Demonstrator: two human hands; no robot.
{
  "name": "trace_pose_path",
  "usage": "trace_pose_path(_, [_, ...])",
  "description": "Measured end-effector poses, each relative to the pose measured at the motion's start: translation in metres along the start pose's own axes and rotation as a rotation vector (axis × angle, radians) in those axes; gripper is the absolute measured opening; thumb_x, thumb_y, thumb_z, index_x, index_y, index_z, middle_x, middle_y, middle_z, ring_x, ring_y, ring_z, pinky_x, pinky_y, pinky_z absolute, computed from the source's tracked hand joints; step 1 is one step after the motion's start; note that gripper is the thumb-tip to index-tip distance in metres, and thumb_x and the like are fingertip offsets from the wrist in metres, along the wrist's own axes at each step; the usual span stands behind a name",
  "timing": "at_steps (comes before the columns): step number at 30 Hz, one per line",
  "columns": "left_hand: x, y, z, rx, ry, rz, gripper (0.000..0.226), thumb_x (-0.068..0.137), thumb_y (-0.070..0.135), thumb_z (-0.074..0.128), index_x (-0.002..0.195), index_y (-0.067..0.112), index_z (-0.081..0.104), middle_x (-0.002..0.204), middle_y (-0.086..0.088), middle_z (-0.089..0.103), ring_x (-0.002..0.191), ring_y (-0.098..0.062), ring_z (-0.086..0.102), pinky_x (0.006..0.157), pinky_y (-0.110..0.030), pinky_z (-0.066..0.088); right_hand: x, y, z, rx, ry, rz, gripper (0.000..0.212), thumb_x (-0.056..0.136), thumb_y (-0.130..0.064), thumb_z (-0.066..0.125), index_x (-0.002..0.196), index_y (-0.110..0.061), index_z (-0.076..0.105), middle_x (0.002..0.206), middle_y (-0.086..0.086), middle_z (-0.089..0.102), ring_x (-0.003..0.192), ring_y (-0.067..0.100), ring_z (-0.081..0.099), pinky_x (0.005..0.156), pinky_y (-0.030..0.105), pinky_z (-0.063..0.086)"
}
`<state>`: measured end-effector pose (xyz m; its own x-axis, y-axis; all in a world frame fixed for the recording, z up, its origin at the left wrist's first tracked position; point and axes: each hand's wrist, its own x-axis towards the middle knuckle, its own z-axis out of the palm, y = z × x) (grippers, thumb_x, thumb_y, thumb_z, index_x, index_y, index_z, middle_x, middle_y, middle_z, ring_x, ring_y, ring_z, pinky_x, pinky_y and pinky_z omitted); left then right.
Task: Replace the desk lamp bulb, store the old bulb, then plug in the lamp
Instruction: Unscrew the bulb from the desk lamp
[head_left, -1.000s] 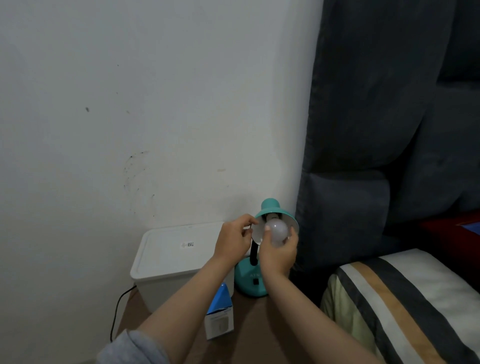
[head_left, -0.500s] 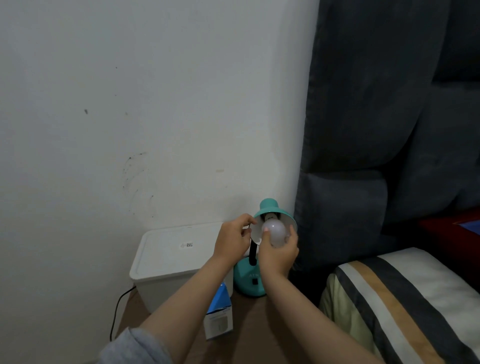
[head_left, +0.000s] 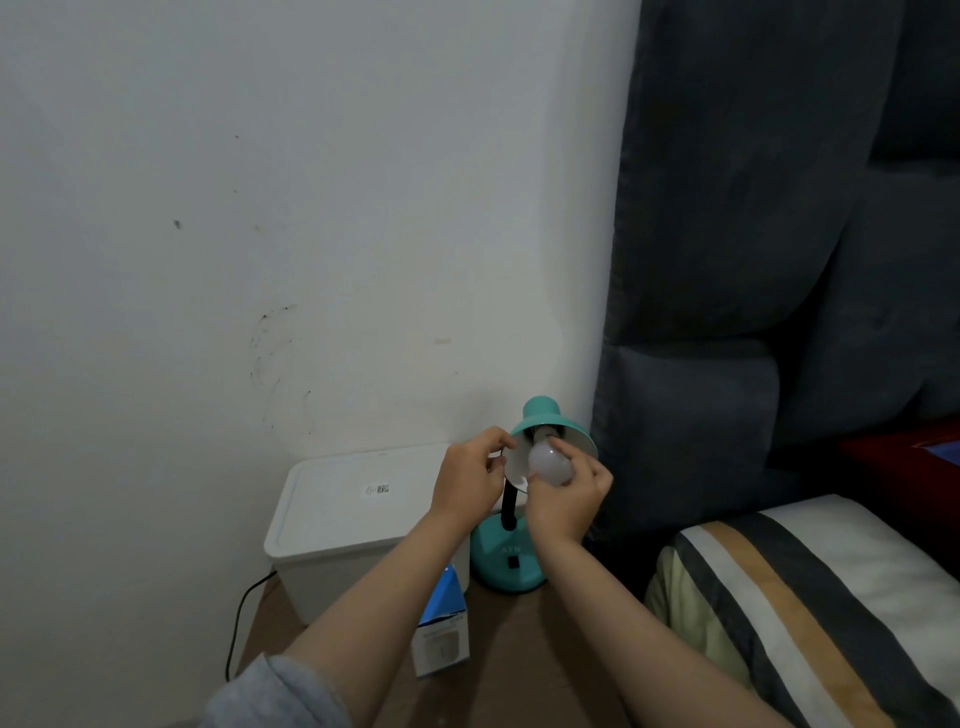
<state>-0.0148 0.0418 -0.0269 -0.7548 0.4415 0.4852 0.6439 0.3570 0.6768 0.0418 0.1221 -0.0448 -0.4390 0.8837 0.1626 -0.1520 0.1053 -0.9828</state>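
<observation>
From the head camera, your right hand cups the bulb, fingers wrapped round its frosted globe, with one fingertip up near the neck. The bulb sits in the mouth of the shade, its base up in the socket; whether the threads are engaged you cannot tell from here. Your left hand pinches the shade's near rim, thumb and fingers closed on the edge, steadying it.

Treat the bulb as light, smooth and breakable. It likely slips under a loose grasp, so hold it round the widest part of the globe, with even pressure, and twist rather than squeeze. The shade looks like thin, stiff metal on a bendy neck, so it probably swings unless your left hand braces it.

Below your right wrist stands the lamp base, on the table. Just below your left forearm is a small blue-and-white box, likely the bulb's carton and easy to knock over. Beyond your left hand sits a lidded white bin, touching or nearly touching the lamp base. A black cord runs down at the far left. To the right of your right arm lies the bed, close enough to crowd the elbow.
</observation>
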Motion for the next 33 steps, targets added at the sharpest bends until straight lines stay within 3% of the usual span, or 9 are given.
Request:
trace_pose_path(5, [0.001,0.001,0.0,0.0,0.011,-0.001,0.025,0.082,-0.004,0.052,0.094,0.015,0.064,0.085,-0.011,0.07,0.049,-0.022,0.052,0.058,-0.028,0.048,-0.01,0.004,-0.001,-0.013,0.009,0.037,0.066,0.076,-0.009,0.074,0.134,-0.026,0.047,0.134,0.008,0.035,0.106,0.023,0.054,0.088,0.029,0.048])
trace_pose_path(8, [0.0,0.0,0.001,0.001,0.012,0.0,0.025,0.082,-0.003,0.053,0.094,0.017,0.064,0.081,-0.014,0.07,0.051,-0.025,0.056,0.059,-0.031,0.05,-0.013,0.001,0.003,0.11,0.07,0.215,0.065,0.081,-0.025,0.071,0.137,-0.022,0.038,0.136,0.012,0.048,0.114,0.029,0.056,0.087,0.033,0.049])
trace_pose_path(10, [0.0,0.0,0.001,-0.01,0.009,-0.009,0.025,0.083,-0.002,0.053,0.093,0.018,0.064,0.078,-0.016,0.069,0.051,-0.025,0.055,0.06,-0.031,0.05,-0.011,-0.001,0.008,0.171,0.104,0.32,0.061,0.082,-0.031,0.07,0.134,-0.02,0.04,0.126,0.013,0.057,0.103,0.03,0.063,0.082,0.036,0.053])
trace_pose_path(13, [0.0,0.0,-0.001,-0.011,0.007,-0.016,0.024,0.083,-0.002,0.053,0.092,0.018,0.063,0.074,-0.019,0.067,0.046,-0.021,0.048,0.056,-0.026,0.046,-0.008,-0.004,0.008,0.174,0.097,0.318,0.054,0.081,-0.023,0.071,0.127,-0.021,0.044,0.123,0.014,0.059,0.1,0.03,0.063,0.08,0.038,0.055])
trace_pose_path(17, [0.001,0.0,0.0,0.0,0.004,-0.003,0.024,0.082,-0.002,0.054,0.092,0.017,0.064,0.076,-0.013,0.068,0.041,-0.012,0.045,0.053,-0.02,0.044,-0.004,-0.003,0.003,0.076,0.049,0.182,0.051,0.073,0.002,0.071,0.115,-0.023,0.053,0.131,0.009,0.041,0.104,0.029,0.055,0.072,0.027,0.045])
trace_pose_path(20, [0.002,0.0,0.001,0.014,0.021,0.004,0.025,0.081,-0.003,0.054,0.093,0.015,0.065,0.076,-0.008,0.068,0.043,-0.011,0.049,0.051,-0.009,0.037,-0.006,0.0,0.001,0.063,0.025,0.146,0.059,0.074,-0.006,0.075,0.123,-0.027,0.051,0.13,0.008,0.037,0.097,0.021,0.052,0.073,0.025,0.046])
trace_pose_path(22, [0.003,-0.001,0.001,0.016,0.019,0.008,0.024,0.081,-0.002,0.054,0.093,0.016,0.064,0.075,-0.011,0.069,0.048,-0.02,0.054,0.052,-0.01,0.038,-0.008,0.001,0.002,0.091,0.049,0.152,0.065,0.078,-0.018,0.074,0.134,-0.025,0.043,0.135,0.011,0.039,0.105,0.023,0.053,0.079,0.027,0.045])
trace_pose_path(25, [0.003,-0.002,0.002,0.012,0.015,0.01,0.024,0.082,-0.002,0.054,0.092,0.018,0.064,0.067,-0.012,0.066,0.043,-0.013,0.046,0.05,-0.013,0.037,-0.008,-0.002,0.005,0.139,0.089,0.238,0.062,0.084,-0.029,0.066,0.138,-0.023,0.036,0.139,0.012,0.046,0.118,0.028,0.053,0.089,0.036,0.049])
trace_pose_path(33, [0.003,-0.002,0.0,0.027,0.019,0.023,0.026,0.081,-0.003,0.052,0.093,0.017,0.064,0.086,-0.006,0.07,0.047,-0.019,0.052,0.052,-0.015,0.04,-0.007,-0.008,0.0,0.182,0.043,0.242,0.059,0.072,-0.009,0.078,0.124,-0.01,0.051,0.122,0.011,0.06,0.104,0.022,0.06,0.086,0.03,0.05])
